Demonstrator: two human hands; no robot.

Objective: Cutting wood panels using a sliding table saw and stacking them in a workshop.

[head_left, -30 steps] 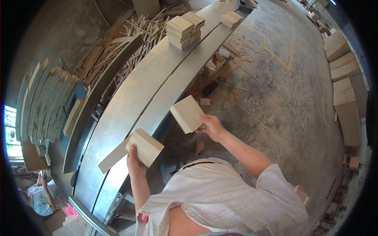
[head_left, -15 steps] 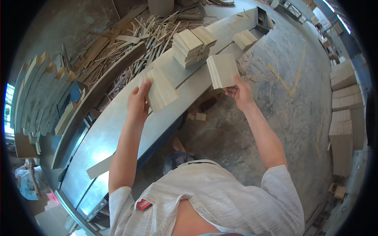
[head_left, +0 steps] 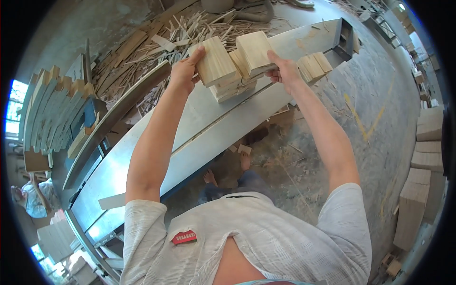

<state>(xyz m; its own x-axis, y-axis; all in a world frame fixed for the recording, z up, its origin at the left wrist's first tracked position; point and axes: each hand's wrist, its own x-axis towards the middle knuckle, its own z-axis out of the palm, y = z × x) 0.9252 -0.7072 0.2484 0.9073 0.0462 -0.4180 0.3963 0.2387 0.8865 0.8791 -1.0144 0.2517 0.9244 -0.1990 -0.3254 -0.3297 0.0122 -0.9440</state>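
A wooden stack [head_left: 231, 92] stood on the metal bench [head_left: 199, 114].
Left fingers [head_left: 196, 56] grasped one pale block [head_left: 216, 62]; right fingers [head_left: 274, 57] grasped another block [head_left: 254, 51], both at its top.

The wooden blocks [head_left: 216, 62] are pale yellow with streaked grain, the metal table [head_left: 197, 110] silver-grey.

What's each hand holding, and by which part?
Left hand: a pale rectangular wooden block, by its left edge. Right hand: another pale rectangular wooden block, by its right edge.
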